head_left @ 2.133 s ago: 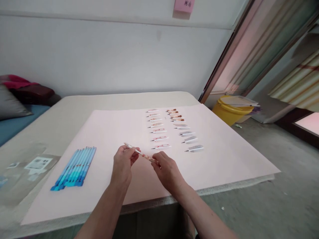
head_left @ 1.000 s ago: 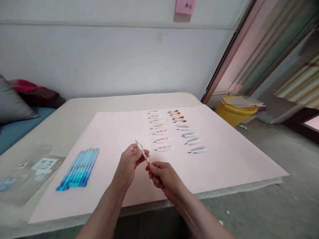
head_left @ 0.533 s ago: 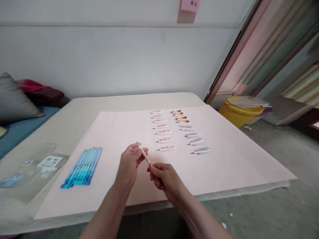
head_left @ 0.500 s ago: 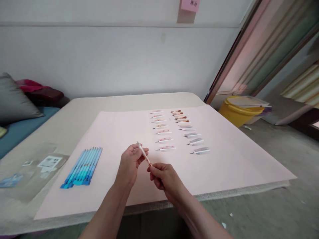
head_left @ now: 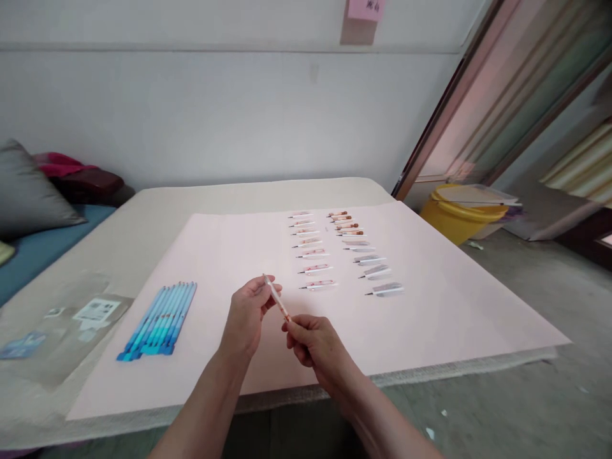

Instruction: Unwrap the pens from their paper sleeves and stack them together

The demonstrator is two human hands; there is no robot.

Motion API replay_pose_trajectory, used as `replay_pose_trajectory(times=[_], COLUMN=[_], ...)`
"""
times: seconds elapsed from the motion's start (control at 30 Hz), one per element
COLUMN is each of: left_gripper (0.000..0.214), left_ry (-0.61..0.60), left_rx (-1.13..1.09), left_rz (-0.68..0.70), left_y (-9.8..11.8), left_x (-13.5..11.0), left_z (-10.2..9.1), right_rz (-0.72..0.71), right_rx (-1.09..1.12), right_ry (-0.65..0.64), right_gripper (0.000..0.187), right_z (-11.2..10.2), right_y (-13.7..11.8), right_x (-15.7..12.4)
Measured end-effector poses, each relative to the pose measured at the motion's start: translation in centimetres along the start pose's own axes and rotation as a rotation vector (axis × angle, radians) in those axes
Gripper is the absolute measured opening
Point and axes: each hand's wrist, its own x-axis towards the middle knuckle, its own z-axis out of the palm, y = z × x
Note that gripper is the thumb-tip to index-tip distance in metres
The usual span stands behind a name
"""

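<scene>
My left hand (head_left: 246, 312) and my right hand (head_left: 313, 341) both pinch one thin white pen (head_left: 276, 297) with a pink pattern, held tilted above the pink paper sheet (head_left: 229, 255). The left fingers grip its upper part, the right fingers its lower end. Just beyond lie two rows of short pen parts: a left row (head_left: 310, 250) with pink marks and a right row (head_left: 364, 255) of brown-capped and grey pieces. A bundle of blue pens (head_left: 160, 319) lies side by side to the left on the sheet.
The sheet covers a beige table (head_left: 143, 204) against a white wall. A clear plastic bag (head_left: 67, 325) with labels lies at the table's left. A yellow bucket (head_left: 452, 213) stands on the floor at right. Cushions (head_left: 43, 185) sit at far left.
The pen went from lying nearly flat between my hands to a steeper tilt, and my hands drew closer together. In the last half second almost nothing moved.
</scene>
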Motion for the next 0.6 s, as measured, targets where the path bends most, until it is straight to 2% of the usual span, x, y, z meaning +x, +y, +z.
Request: replay_pose_trajectory(times=[0.1,0.2,0.43,0.6], left_gripper=[0.028,0.027,0.022,0.036], left_ry=[-0.042,-0.033,0.064,0.064], left_rx=[-0.016,-0.012,0.153,0.074], left_rz=[-0.032,-0.053,0.063,0.046], left_y=[0.23,0.53,0.68,0.67], left_x=[-0.11,-0.21,-0.27,-0.38], left_z=[0.05,0.18,-0.03,0.09], right_rz=[-0.01,-0.019,-0.035,-0.026], right_rx=[-0.023,-0.088,-0.131,-0.115], right_ry=[0.012,0.015,-0.002,0.0], right_gripper=[0.023,0.028,0.024,0.026], right_z=[-0.03,-0.11,-0.14,-0.3], right_y=[0.07,0.17,0.37,0.46], right_x=[0.06,0.27,0.3,0.2])
